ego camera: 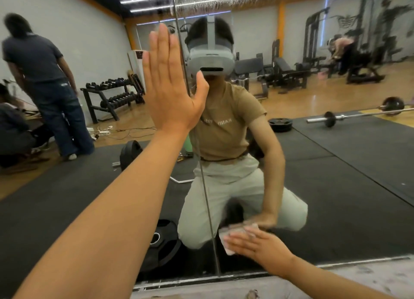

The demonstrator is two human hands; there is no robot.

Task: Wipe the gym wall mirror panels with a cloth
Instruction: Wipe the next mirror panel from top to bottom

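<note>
- Mirror panels point(336, 164) fill the view, with a vertical seam point(207, 209) running between two of them.
- Left hands-side: the left hand point(170, 81) lies flat on the glass high up, just left of the seam — fingers straight and close together, thumb spread to the right.
- The right hand point(257, 242) sits low on the right-hand panel, near its bottom edge, fingers straight and pressing a cloth point(228, 240) against the glass.
- The cloth is pale and crumpled; only its left and upper edges show from under the fingers, just right of the seam.
- In the reflection the person crouches, wearing a grey headset point(210, 59), a tan shirt and light trousers.
- Also reflected — a dumbbell rack point(112, 97), a barbell point(358, 115) on black floor mats, and another person point(44, 86) standing at the left.
</note>
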